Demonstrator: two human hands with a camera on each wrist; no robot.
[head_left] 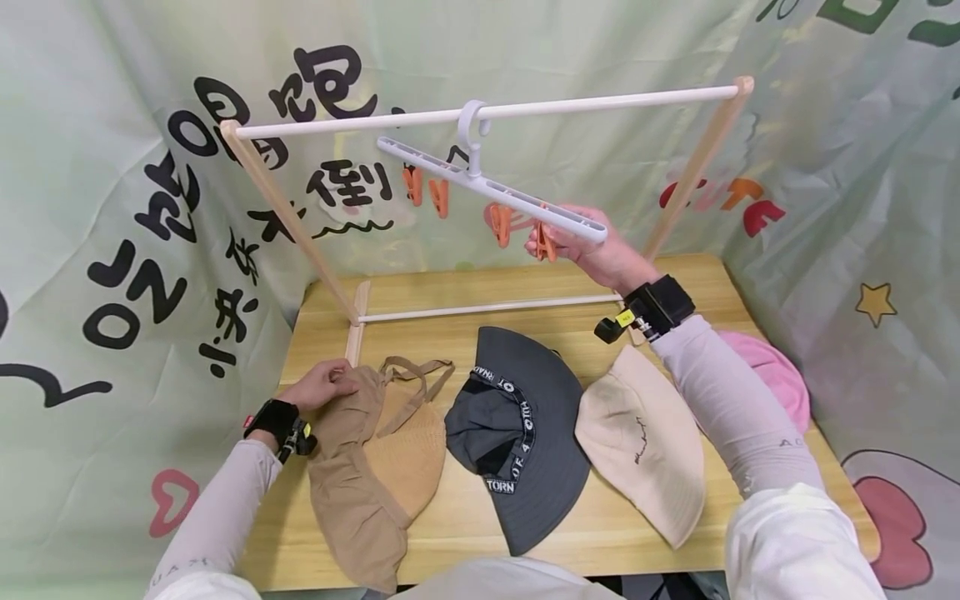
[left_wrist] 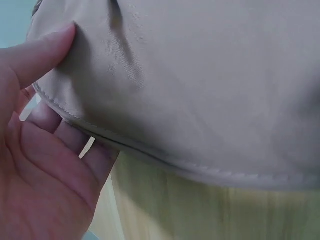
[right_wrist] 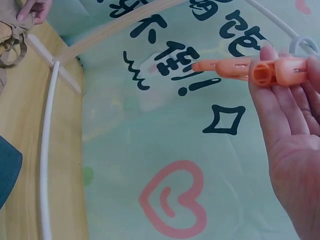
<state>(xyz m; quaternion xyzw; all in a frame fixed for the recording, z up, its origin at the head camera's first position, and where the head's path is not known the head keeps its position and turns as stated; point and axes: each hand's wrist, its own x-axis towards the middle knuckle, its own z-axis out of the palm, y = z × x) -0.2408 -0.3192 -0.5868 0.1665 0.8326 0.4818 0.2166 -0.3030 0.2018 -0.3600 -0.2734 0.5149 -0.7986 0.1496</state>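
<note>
My left hand [head_left: 321, 387] pinches the edge of a brown sun hat [head_left: 348, 483] lying on the table's left. In the left wrist view, the thumb lies on top of its stitched brim [left_wrist: 165, 120], with the fingers underneath. Raised at the right end of a pale grey hanger [head_left: 510, 197], my right hand [head_left: 592, 248] holds an orange clothespin [head_left: 546, 243]. In the right wrist view, this clothespin [right_wrist: 285, 71] lies across the fingers. Several other orange clothespins [head_left: 438, 198] dangle from the hanger, which hooks over a white rod.
A wood-and-white rack [head_left: 600, 103] stands at the table's back, its lower bar [head_left: 487, 308] near the tabletop. On the table [head_left: 405, 575] lie a black bucket hat [head_left: 551, 442], a cream bucket hat [head_left: 652, 442] and a pink hat [head_left: 772, 375]. Printed curtains surround it.
</note>
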